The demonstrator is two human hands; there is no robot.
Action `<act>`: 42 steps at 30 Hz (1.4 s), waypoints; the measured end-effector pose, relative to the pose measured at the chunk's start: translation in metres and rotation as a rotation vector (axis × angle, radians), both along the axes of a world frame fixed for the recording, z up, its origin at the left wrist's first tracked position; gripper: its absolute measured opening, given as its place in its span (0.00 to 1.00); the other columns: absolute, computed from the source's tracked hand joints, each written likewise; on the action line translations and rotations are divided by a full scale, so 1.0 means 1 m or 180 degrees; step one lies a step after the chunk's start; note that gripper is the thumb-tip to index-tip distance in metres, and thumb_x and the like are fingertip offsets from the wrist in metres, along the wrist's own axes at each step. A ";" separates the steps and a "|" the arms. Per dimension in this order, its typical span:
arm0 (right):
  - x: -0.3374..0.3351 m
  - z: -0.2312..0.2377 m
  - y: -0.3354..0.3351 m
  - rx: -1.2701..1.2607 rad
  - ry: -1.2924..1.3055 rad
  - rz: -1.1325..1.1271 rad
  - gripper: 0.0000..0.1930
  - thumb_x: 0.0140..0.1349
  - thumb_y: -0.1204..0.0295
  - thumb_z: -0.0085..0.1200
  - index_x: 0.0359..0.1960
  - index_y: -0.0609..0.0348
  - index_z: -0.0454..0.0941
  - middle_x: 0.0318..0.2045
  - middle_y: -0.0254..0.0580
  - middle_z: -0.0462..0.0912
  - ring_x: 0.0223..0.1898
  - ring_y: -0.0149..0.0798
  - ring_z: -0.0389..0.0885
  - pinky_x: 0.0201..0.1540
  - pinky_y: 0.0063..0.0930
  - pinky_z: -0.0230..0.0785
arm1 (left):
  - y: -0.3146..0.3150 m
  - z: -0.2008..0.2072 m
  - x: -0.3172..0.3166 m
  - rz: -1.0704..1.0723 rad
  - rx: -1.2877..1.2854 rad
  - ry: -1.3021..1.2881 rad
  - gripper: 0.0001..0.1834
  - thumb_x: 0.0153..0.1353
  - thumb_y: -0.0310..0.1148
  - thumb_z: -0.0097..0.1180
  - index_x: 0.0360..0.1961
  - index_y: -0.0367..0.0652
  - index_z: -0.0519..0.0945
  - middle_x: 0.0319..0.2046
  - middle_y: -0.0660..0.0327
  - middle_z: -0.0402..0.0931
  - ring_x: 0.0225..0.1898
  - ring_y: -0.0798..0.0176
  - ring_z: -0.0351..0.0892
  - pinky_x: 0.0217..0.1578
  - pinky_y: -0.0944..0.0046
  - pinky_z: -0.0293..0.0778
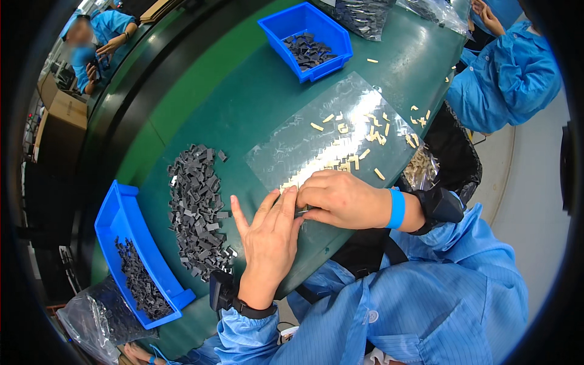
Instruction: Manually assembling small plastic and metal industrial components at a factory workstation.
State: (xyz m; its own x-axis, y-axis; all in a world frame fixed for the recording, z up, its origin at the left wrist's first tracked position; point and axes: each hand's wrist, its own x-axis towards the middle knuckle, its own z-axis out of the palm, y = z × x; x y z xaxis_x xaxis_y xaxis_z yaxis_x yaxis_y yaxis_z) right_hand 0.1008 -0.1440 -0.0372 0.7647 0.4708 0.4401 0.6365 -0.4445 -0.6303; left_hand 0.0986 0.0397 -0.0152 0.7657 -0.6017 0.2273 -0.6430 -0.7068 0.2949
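Note:
My left hand (267,234) rests on the green table with its fingers stretched out, fingertips at the near edge of a clear plastic sheet (267,158). Close beside it, my right hand (344,198) is closed in a pinch by the left fingertips. Whatever it pinches is too small and hidden to name. Small cream-coloured strips (331,155) lie on the sheet, packed in rows near my hands and scattered farther off. Left of my left hand spreads a heap of small dark grey pieces (198,213).
Blue bins with dark pieces stand at the left (155,258) and far side (331,66). Bagged dark pieces (365,18) lie at the back. A bag of cream pieces (421,167) sits in a black-lined container at right. Co-workers in blue are at right (511,79) and far left.

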 end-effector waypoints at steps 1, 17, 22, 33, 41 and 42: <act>0.000 0.003 0.000 0.0012 0.0134 0.0000 0.12 0.45 0.73 0.60 0.31 0.61 0.73 0.29 0.43 0.75 0.35 0.46 0.74 0.39 0.36 0.68 | 0.000 0.000 0.000 -0.0003 -0.0010 -0.0046 0.30 0.48 0.31 0.61 0.56 0.46 0.68 0.38 0.65 0.78 0.50 0.61 0.73 0.60 0.35 0.39; 0.008 0.011 0.007 -0.0150 0.0491 -0.0234 0.07 0.44 0.78 0.53 0.27 0.66 0.75 0.23 0.48 0.76 0.29 0.51 0.75 0.34 0.40 0.68 | -0.003 0.001 0.001 0.0033 -0.0233 -0.0030 0.27 0.46 0.26 0.62 0.50 0.43 0.72 0.42 0.57 0.76 0.47 0.57 0.75 0.62 0.39 0.36; 0.013 0.016 0.004 -0.0395 0.0589 0.0001 0.05 0.45 0.78 0.52 0.25 0.65 0.75 0.23 0.48 0.76 0.30 0.51 0.76 0.34 0.40 0.68 | -0.002 0.001 -0.002 0.0088 -0.0158 -0.0057 0.25 0.51 0.29 0.58 0.52 0.43 0.70 0.37 0.65 0.78 0.49 0.61 0.74 0.61 0.35 0.36; 0.016 0.014 -0.008 0.0088 0.0646 -0.0218 0.04 0.53 0.76 0.51 0.27 0.64 0.74 0.28 0.47 0.76 0.31 0.48 0.76 0.34 0.35 0.68 | 0.001 0.003 -0.002 0.0142 -0.0310 0.0422 0.31 0.45 0.28 0.63 0.53 0.45 0.70 0.46 0.58 0.75 0.52 0.57 0.71 0.62 0.39 0.34; -0.020 0.021 -0.011 0.0961 -0.0443 -0.0905 0.04 0.51 0.79 0.54 0.29 0.65 0.73 0.32 0.45 0.77 0.32 0.44 0.77 0.34 0.32 0.69 | 0.007 0.013 -0.007 0.0222 -0.1166 0.0617 0.20 0.42 0.30 0.60 0.41 0.41 0.78 0.48 0.57 0.74 0.53 0.54 0.71 0.61 0.41 0.42; -0.027 0.022 -0.006 0.0761 -0.0884 -0.0928 0.06 0.48 0.79 0.55 0.29 0.65 0.73 0.33 0.45 0.77 0.33 0.45 0.76 0.35 0.34 0.70 | 0.005 0.020 -0.012 0.0173 -0.1360 0.0580 0.17 0.44 0.30 0.60 0.38 0.39 0.80 0.45 0.55 0.76 0.49 0.54 0.74 0.60 0.42 0.45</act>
State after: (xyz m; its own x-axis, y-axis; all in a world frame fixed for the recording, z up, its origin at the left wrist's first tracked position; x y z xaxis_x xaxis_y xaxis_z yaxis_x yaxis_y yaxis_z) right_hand 0.0736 -0.1500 -0.0148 0.6880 0.1141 0.7167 0.6655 -0.4930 -0.5604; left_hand 0.0866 0.0449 0.0048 0.8439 -0.4414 0.3049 -0.5191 -0.5285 0.6717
